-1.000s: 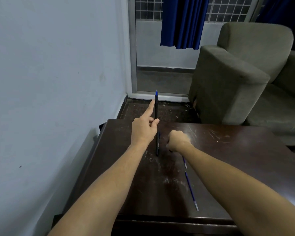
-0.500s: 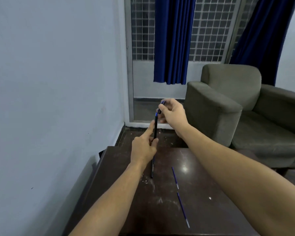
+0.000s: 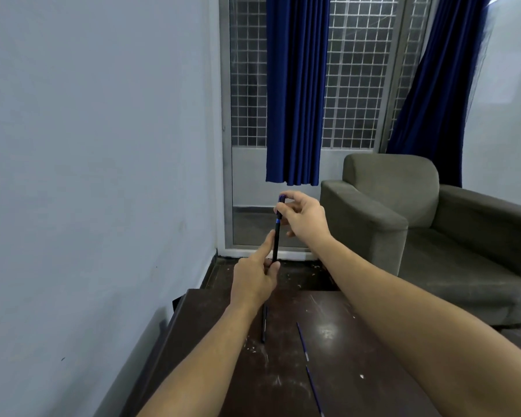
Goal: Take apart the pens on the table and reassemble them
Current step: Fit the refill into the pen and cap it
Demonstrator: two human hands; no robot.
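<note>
The pen (image 3: 276, 239) stood nearly upright above the counter's (image 3: 358, 341) far edge, its lower barrel pinched in the left hand (image 3: 254, 279) with the index finger laid along it. The right hand's (image 3: 304, 219) grip was closed on the blue cap end. Below lay another dark pen body (image 3: 264, 325) and two thin refills (image 3: 302, 341), all apart.

We see the left hand (image 3: 254, 281) holding a dark pen (image 3: 276, 239) standing up. The right hand (image 3: 304, 218) pinches the blue cap (image 3: 281, 199) at its top. Two thin blue refills (image 3: 302, 341) and another pen (image 3: 264, 323) lie on the brown table (image 3: 337, 371).
</note>
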